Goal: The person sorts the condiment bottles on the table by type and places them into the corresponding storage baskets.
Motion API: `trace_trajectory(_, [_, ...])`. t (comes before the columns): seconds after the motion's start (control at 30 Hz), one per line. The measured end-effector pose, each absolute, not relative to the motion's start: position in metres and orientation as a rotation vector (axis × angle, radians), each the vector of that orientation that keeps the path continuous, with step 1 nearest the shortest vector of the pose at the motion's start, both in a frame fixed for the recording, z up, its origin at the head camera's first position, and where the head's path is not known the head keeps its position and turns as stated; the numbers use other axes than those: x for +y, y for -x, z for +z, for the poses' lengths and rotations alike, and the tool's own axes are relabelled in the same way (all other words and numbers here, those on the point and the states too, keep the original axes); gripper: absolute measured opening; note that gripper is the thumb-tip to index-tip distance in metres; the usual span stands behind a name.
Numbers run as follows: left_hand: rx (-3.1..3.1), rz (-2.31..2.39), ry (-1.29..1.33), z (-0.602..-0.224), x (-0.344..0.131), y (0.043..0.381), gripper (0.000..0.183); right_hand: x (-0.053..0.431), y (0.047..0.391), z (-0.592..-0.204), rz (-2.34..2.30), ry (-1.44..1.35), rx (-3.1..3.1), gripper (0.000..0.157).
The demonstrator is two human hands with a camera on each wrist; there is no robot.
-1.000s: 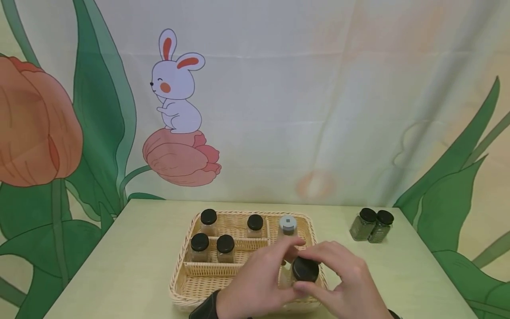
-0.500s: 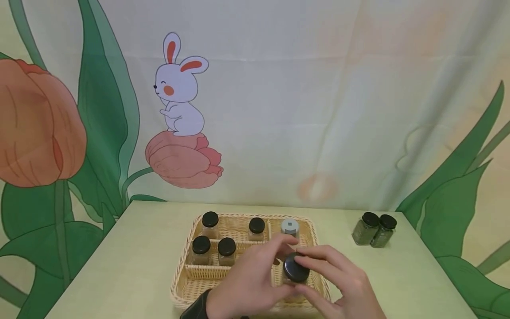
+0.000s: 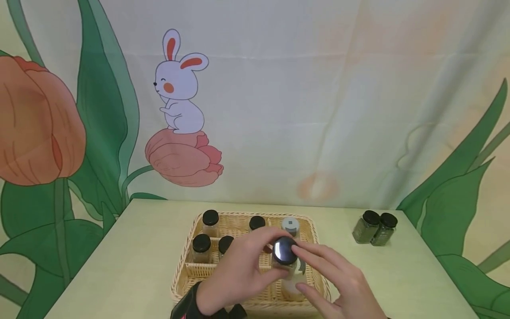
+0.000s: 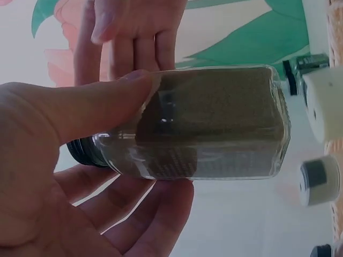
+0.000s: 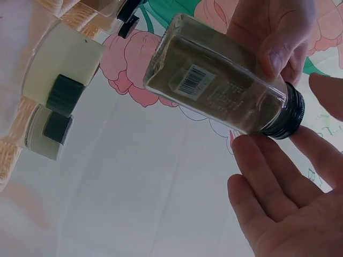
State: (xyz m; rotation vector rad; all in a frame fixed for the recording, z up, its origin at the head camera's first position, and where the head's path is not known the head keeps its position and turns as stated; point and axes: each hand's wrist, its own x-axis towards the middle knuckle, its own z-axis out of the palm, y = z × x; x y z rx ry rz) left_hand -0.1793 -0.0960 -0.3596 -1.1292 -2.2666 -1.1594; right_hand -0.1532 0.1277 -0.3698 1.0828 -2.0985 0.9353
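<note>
A glass spice jar [image 4: 230, 123] of brown powder, topped by a black lid [image 3: 284, 250], is held above the right part of a wicker basket [image 3: 181, 274]. My left hand [image 3: 235, 270] grips it, thumb on one side and fingers on the other. A barcode label [image 5: 195, 81] shows on the glass in the right wrist view. At the lid, my right hand [image 3: 338, 279] rests lightly with its extended fingers; its thumb stands away from the jar.
Several black-lidded jars [image 3: 201, 250] stand in the basket's left compartments. Whitish bottles, one with a grey cap [image 3: 290, 225], stand in its right side. Two jars of green contents [image 3: 365, 228] stand together on the table [image 3: 414, 274] at the right. A printed curtain hangs behind.
The jar has moved left and up with my left hand. My right thumb has come away from the jar, and its fingers have straightened. A whitish bottle beneath now shows.
</note>
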Motion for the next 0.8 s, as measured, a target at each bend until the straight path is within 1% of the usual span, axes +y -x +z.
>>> trace_trajectory(0.13, [-2.287, -1.174, 1.065, -0.359, -0.1, 0.184, 0.052, 0.13, 0.155, -0.371, 0.922, -1.09, -2.149, 0.071])
trace_trajectory(0.3, [-2.329, -1.185, 0.983, -0.359, -0.108, 0.191, 0.052, 0.134, 0.157, -0.371, 0.924, -1.043, -2.259, 0.07])
trace_trajectory(0.5, [-2.377, -1.227, 0.899, -0.36, -0.116, 0.2, 0.053, 0.138, 0.166, -0.372, 0.892, -1.047, -2.173, 0.074])
trace_trajectory(0.73, [-2.424, -1.195, 0.813, -0.368, -0.121, 0.21, 0.051, 0.152, 0.18, -0.376, 0.93, -0.924, -2.292, 0.055])
trace_trajectory(0.8, [-2.437, -1.181, 0.805, -0.371, -0.122, 0.212, 0.05, 0.158, 0.187, -0.378, 0.921, -0.882, -2.313, 0.052])
